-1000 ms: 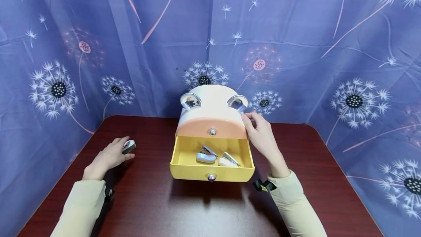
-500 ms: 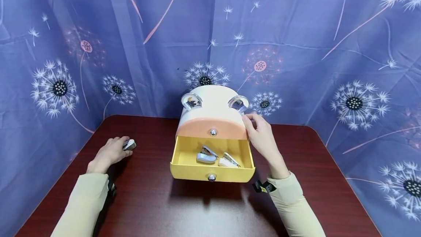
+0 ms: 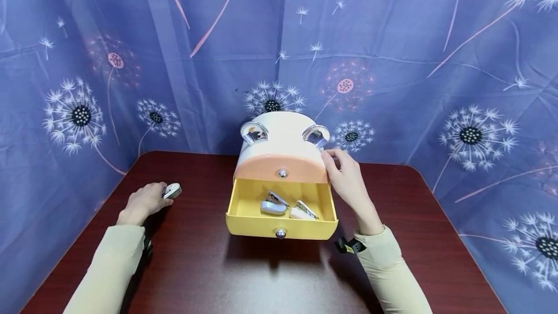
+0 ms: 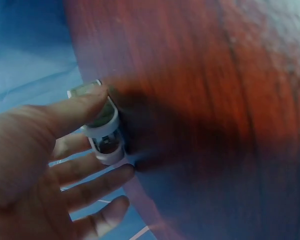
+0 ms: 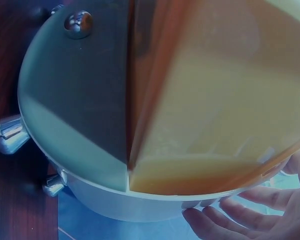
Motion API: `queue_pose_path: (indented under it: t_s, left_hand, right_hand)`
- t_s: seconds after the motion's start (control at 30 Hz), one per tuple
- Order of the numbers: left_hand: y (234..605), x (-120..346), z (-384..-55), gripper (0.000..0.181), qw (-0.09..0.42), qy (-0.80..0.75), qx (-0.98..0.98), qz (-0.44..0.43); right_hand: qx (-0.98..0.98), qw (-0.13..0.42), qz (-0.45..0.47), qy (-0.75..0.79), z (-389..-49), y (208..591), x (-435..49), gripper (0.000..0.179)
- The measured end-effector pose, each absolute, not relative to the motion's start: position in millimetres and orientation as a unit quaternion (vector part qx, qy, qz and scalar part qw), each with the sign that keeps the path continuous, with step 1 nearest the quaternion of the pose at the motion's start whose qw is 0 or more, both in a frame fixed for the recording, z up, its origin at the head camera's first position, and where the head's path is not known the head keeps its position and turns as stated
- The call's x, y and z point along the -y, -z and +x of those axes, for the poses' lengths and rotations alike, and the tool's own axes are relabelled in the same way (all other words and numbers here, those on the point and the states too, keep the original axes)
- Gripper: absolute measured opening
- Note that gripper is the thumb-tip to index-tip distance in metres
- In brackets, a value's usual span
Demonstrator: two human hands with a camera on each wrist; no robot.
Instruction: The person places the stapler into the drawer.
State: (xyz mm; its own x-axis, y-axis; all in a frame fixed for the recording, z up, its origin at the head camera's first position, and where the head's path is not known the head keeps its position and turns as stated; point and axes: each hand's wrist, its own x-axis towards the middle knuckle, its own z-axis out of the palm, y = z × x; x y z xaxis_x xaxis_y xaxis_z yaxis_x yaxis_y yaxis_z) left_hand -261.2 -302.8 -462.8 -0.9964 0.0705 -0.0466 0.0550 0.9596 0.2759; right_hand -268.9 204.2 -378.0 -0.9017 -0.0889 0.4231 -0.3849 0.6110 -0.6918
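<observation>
At the left of the table, my left hand (image 3: 144,201) pinches a small white and grey-green stapler (image 3: 172,191). In the left wrist view the thumb lies along the stapler (image 4: 106,120), with the index finger behind it and the other fingers spread. My right hand (image 3: 347,178) touches the right side of a white frog-shaped drawer box (image 3: 285,127), its fingers laid along the outer wall. The box's yellow lower drawer (image 3: 250,227) is pulled out. Inside lie a light blue stapler (image 3: 273,207) and a white stapler (image 3: 302,211).
Above the yellow drawer is a peach drawer (image 3: 261,166), pushed in, with a round silver knob (image 3: 282,173). The box stands on the dark red wooden table (image 3: 196,265). Behind it hangs a blue dandelion-print curtain (image 3: 209,86).
My left hand's fingers have drawn in around the stapler, which has turned so more of its white side shows. The right hand and the drawer stay put.
</observation>
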Motion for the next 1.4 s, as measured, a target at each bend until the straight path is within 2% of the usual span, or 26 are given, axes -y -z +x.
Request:
queue_pose_path:
  t_s: [0.13, 0.4, 0.97, 1.27, 1.4]
  left_hand:
    - [463, 302, -262, 0.031, 0.02, -0.134, -0.99, 0.03]
    - [460, 296, -256, 0.037, 0.012, -0.137, -0.99, 0.04]
    - [409, 261, -237, 0.044, -0.099, -0.139, -0.981, 0.092]
    - [378, 226, -210, 0.039, -0.153, -0.138, -0.968, 0.143]
    - [366, 207, -203, 0.038, -0.161, -0.148, -0.961, 0.168]
  right_hand:
    - [0.88, 0.178, 0.134, -0.419, -270, 378, -205, 0.045]
    - [0.882, 0.177, 0.131, -0.417, -271, 379, -206, 0.046]
    - [0.879, 0.179, 0.136, -0.42, -271, 380, -206, 0.046]
    - [0.879, 0.171, 0.139, -0.422, -270, 381, -202, 0.044]
    - [0.878, 0.177, 0.137, -0.423, -271, 380, -204, 0.044]
